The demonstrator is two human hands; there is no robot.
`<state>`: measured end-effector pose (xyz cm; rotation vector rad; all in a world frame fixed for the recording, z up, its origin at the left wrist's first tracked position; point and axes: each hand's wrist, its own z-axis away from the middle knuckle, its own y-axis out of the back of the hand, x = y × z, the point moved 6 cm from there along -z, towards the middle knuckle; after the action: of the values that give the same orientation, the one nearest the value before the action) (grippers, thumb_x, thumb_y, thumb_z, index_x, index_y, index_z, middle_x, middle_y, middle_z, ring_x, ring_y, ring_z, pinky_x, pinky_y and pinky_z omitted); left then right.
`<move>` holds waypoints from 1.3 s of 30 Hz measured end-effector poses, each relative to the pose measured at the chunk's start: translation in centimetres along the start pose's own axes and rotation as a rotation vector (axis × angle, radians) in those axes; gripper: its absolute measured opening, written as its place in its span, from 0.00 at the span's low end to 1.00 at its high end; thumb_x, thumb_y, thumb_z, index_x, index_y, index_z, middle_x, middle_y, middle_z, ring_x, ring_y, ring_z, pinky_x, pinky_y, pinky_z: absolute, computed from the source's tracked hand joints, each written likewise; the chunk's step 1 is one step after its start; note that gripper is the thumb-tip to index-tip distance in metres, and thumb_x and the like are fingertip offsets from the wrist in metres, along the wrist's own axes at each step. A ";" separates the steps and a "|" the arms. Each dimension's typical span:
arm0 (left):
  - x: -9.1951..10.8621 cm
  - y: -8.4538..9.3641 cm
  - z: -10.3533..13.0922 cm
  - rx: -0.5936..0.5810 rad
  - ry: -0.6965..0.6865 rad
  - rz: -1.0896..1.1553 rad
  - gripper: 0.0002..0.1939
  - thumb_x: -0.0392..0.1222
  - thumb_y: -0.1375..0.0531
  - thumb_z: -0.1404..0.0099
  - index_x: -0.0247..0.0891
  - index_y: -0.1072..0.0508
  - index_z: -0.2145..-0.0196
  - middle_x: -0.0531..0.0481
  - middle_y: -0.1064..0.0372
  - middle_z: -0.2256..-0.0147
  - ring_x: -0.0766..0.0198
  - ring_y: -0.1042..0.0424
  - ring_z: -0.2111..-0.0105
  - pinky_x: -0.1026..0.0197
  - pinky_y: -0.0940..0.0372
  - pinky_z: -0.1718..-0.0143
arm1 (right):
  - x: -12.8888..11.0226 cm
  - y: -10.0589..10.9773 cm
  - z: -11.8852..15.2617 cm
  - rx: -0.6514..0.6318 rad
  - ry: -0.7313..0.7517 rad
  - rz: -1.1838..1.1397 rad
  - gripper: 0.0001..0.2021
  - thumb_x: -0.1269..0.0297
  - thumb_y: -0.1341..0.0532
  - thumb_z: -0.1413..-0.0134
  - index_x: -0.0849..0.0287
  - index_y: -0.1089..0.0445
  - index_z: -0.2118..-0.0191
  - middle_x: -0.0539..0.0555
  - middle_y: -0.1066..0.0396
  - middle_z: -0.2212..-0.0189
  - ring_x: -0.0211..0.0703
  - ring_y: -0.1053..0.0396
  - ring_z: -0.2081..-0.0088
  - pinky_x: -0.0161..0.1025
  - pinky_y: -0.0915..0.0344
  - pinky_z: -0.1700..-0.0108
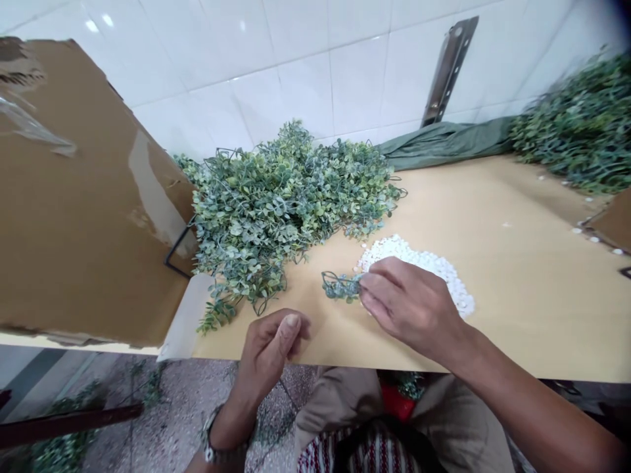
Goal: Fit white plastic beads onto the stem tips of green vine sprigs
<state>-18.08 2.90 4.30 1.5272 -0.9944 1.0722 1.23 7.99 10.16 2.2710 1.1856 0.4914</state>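
My right hand (411,305) pinches a small sprig of artificial green leaves (342,287), with a looped stem end sticking out to the left. This sprig is just above the table, in front of a heap of small white pieces (394,248), which the hand partly covers. Closer to the table's front edge, my left hand (276,341) is closed, thumb laid over curled fingers. Anything inside it is hidden. A large pile of similar leafy sprigs (290,197) lies beyond and to the left of both hands.
A tall cardboard box (89,197) stands at the left, beside a whitish strip (187,315) at the table edge. More greenery (582,125) is piled at the far right. Folded green cloth (448,143) lies along the tiled wall, below a metal bracket (449,69).
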 end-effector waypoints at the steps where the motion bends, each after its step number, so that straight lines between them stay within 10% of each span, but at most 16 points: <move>1: -0.4 -1.4 0.0 -0.129 0.162 0.198 0.29 0.64 0.47 0.37 0.33 0.25 0.73 0.45 0.29 0.78 0.66 0.35 0.84 0.66 0.42 0.85 | -0.6 0.4 0.3 0.024 0.055 0.018 0.07 0.74 0.45 0.39 0.59 0.32 0.66 0.53 0.29 0.71 0.38 0.32 0.72 0.36 0.35 0.70; 5: -0.4 -5.5 0.7 -0.389 0.507 0.680 0.31 0.69 0.42 0.45 0.32 0.26 0.74 0.45 0.29 0.80 0.64 0.34 0.87 0.65 0.40 0.88 | -3.0 1.4 2.1 0.045 0.296 -0.089 0.09 0.73 0.46 0.37 0.57 0.29 0.62 0.55 0.25 0.63 0.41 0.28 0.65 0.39 0.27 0.63; 9: -0.3 -6.6 1.0 -0.324 0.526 0.765 0.15 0.45 0.29 0.51 0.33 0.25 0.70 0.50 0.29 0.80 0.65 0.31 0.84 0.66 0.34 0.82 | -4.6 2.0 4.3 0.059 0.438 -0.214 0.09 0.71 0.45 0.39 0.62 0.27 0.60 0.60 0.26 0.60 0.46 0.26 0.58 0.44 0.24 0.53; 15: 0.3 -7.8 1.6 -0.173 0.502 0.872 0.13 0.29 0.32 0.60 0.34 0.25 0.73 0.53 0.29 0.77 0.69 0.31 0.78 0.69 0.34 0.76 | -4.5 1.8 6.9 0.011 0.262 -0.313 0.13 0.74 0.47 0.38 0.66 0.27 0.55 0.63 0.28 0.56 0.50 0.30 0.48 0.48 0.27 0.44; 27: -0.9 -11.1 3.2 -0.075 0.557 0.949 0.13 0.35 0.27 0.61 0.37 0.25 0.76 0.54 0.28 0.74 0.69 0.31 0.74 0.66 0.33 0.69 | -5.0 1.4 11.7 -0.031 0.021 -0.300 0.15 0.80 0.44 0.43 0.70 0.29 0.51 0.66 0.31 0.51 0.55 0.35 0.41 0.51 0.29 0.41; 39: -0.8 -11.4 3.4 0.009 0.405 0.829 0.06 0.33 0.30 0.53 0.36 0.24 0.76 0.55 0.33 0.73 0.72 0.34 0.73 0.71 0.36 0.71 | -5.8 2.0 10.5 -0.027 -0.063 -0.418 0.15 0.79 0.43 0.44 0.72 0.28 0.52 0.65 0.28 0.54 0.55 0.35 0.41 0.52 0.29 0.42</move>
<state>-6.99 1.72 0.20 0.8201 -1.3541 1.8650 4.96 -0.79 2.54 1.9250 1.5562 0.2699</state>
